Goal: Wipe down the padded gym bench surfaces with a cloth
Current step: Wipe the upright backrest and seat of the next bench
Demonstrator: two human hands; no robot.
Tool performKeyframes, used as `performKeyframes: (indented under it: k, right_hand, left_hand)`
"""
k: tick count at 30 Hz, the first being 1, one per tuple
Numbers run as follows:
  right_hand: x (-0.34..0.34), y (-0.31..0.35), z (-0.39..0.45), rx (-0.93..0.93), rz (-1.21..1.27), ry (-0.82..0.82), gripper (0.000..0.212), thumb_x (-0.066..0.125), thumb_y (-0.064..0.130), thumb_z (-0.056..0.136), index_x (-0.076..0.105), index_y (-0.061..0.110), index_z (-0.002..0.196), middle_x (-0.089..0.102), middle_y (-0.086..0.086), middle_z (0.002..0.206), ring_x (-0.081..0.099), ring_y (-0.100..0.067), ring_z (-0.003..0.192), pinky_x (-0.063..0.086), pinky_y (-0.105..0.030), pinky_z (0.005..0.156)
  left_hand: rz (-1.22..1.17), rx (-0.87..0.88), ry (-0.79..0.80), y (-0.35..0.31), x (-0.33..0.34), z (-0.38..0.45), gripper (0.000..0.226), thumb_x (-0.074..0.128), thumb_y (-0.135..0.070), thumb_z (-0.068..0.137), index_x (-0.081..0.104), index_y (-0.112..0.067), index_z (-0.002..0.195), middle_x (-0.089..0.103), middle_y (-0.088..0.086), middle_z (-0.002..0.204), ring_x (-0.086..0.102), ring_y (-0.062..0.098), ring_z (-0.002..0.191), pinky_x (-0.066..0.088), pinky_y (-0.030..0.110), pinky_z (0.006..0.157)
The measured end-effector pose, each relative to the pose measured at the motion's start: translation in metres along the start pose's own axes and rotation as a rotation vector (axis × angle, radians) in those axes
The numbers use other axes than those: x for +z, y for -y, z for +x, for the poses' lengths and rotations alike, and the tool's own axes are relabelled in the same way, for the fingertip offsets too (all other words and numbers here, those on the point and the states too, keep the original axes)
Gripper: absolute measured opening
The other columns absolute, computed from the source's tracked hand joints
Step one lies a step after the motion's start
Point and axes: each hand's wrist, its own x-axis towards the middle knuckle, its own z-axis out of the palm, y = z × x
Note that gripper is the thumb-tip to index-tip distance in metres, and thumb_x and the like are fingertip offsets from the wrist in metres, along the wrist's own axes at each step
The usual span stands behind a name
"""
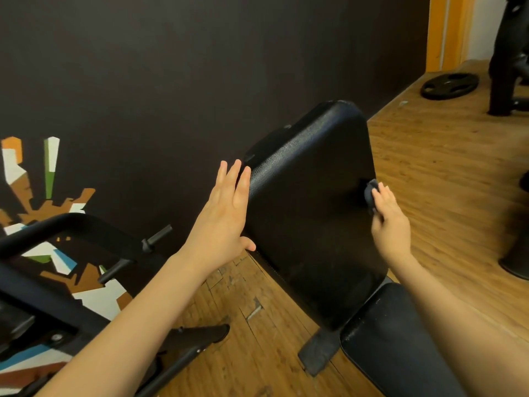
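R fingers [383, 196] curled round a small dark cloth [371, 196], bunched up, pressed vs the R edge of the inclined backrest pad [309, 213], roughly mid-height. Cloth pokes out above the fingertips; rest hidden in the right hand [390, 224]. R forearm comes in from the lower R corner, crossing over the seat pad [392, 348].

L fingers [237, 181] straight, close together, pointing up, lying flat along the L side edge of the backrest. Thumb [249, 245] sticks out to the R, tip at the pad's lower L edge. Left hand [223, 216] holds nothing. L forearm runs down to the bottom L.

Backrest pad: black, textured, tilted up & back toward the dark wall [200, 67]. Seat pad sits below it at lower R, also black, w/ a narrow gap between the two. Black bench foot [317, 353] on the wood floor [443, 167] under that gap.

L side: black metal frame [71, 227] of another machine w/ pegs sticking out, in front of a coloured mural [57, 202] on the wall. Floorboards near the wall look chipped. Far R top: weight plate [449, 85] flat on the floor, next to a dark equipment post [503, 67]; orange door frame [446, 32] behind.
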Motion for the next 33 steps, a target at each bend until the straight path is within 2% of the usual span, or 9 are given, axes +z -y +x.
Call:
performKeyframes:
  k: [5, 8, 12, 15, 20, 23, 28, 31, 33]
  right_hand:
    - [0.034, 0.062, -0.048, 0.153, 0.337, -0.102, 0.053, 0.05, -0.015, 0.083, 0.045, 0.002, 0.133, 0.039, -0.003, 0.141, 0.035, -0.018, 0.134, 0.018, -0.012, 0.109]
    - [0.051, 0.096, -0.12, -0.189, 0.299, 0.036, 0.056, 0.051, -0.008, 0.08, 0.044, 0.005, 0.134, 0.043, -0.006, 0.138, 0.036, -0.013, 0.131, 0.022, -0.018, 0.111]
    - [0.038, 0.104, -0.149, -0.493, 0.097, 0.311, 0.075, 0.08, -0.011, 0.054, 0.058, 0.011, 0.122, 0.057, -0.009, 0.129, 0.052, -0.023, 0.12, 0.04, -0.038, 0.096]
    - [0.021, 0.102, -0.122, -0.593, 0.01, 0.278, 0.068, 0.084, -0.005, 0.055, 0.062, 0.01, 0.117, 0.06, -0.008, 0.125, 0.055, -0.024, 0.118, 0.041, -0.039, 0.095]
    - [0.026, 0.094, -0.075, -1.246, -0.152, 0.527, 0.065, 0.084, 0.005, 0.061, 0.061, 0.014, 0.121, 0.057, -0.003, 0.13, 0.051, -0.022, 0.123, 0.035, -0.034, 0.102]
    - [0.02, 0.076, -0.039, -1.391, -0.223, 0.566, 0.065, 0.085, 0.006, 0.058, 0.063, 0.016, 0.119, 0.058, -0.001, 0.129, 0.052, -0.02, 0.122, 0.037, -0.035, 0.1]
    - [-0.007, 0.015, 0.001, -1.216, -0.38, 0.453, 0.059, 0.069, -0.008, 0.06, 0.064, 0.011, 0.115, 0.061, -0.008, 0.124, 0.055, -0.029, 0.117, 0.045, -0.049, 0.092]
    - [-0.03, -0.014, 0.01, -0.804, -0.422, 0.397, 0.07, 0.074, -0.022, 0.045, 0.066, 0.001, 0.11, 0.062, -0.018, 0.12, 0.052, -0.036, 0.116, 0.048, -0.053, 0.084]
    - [-0.044, -0.019, 0.007, -0.518, -0.338, 0.374, 0.068, 0.068, -0.029, 0.052, 0.062, -0.003, 0.115, 0.058, -0.021, 0.124, 0.043, -0.037, 0.122, 0.049, -0.053, 0.083]
  left_hand:
    - [0.009, -0.018, -0.004, -0.002, 0.001, 0.0, 0.128, 0.083, -0.035, 0.067, -0.011, -0.015, 0.151, -0.018, 0.001, 0.158, -0.027, 0.015, 0.135, 0.015, 0.037, 0.116]
    - [0.021, -0.003, -0.019, 0.0, 0.003, -0.001, 0.128, 0.083, -0.036, 0.067, -0.011, -0.014, 0.151, -0.018, 0.002, 0.158, -0.028, 0.015, 0.135, 0.014, 0.035, 0.115]
    - [0.026, 0.008, -0.034, 0.0, 0.004, -0.001, 0.127, 0.083, -0.035, 0.068, -0.01, -0.014, 0.151, -0.016, 0.002, 0.159, -0.027, 0.015, 0.135, 0.011, 0.033, 0.114]
    - [0.003, -0.001, -0.043, -0.001, 0.005, -0.001, 0.126, 0.084, -0.034, 0.068, -0.008, -0.014, 0.151, -0.015, 0.002, 0.159, -0.025, 0.016, 0.137, 0.014, 0.035, 0.115]
    - [-0.04, -0.011, -0.073, 0.0, 0.008, -0.004, 0.125, 0.085, -0.028, 0.067, -0.008, -0.013, 0.151, -0.014, 0.002, 0.159, -0.027, 0.012, 0.134, 0.015, 0.034, 0.115]
    - [-0.046, -0.045, -0.118, -0.002, 0.016, -0.011, 0.12, 0.081, -0.026, 0.072, -0.011, -0.013, 0.148, -0.017, 0.002, 0.158, -0.025, 0.014, 0.136, 0.011, 0.029, 0.113]
    - [-0.042, -0.177, -0.276, -0.019, 0.053, -0.034, 0.112, 0.08, -0.035, 0.072, -0.004, -0.009, 0.142, -0.013, 0.01, 0.151, -0.001, 0.026, 0.139, 0.03, 0.038, 0.109]
    - [-0.043, -0.25, -0.319, -0.026, 0.065, -0.029, 0.116, 0.082, -0.037, 0.068, 0.0, -0.002, 0.142, -0.004, 0.018, 0.153, 0.003, 0.031, 0.139, 0.026, 0.038, 0.108]
    - [-0.044, -0.278, -0.308, -0.026, 0.067, -0.027, 0.116, 0.083, -0.036, 0.068, 0.0, -0.002, 0.142, 0.002, 0.02, 0.156, 0.001, 0.031, 0.14, 0.021, 0.038, 0.109]
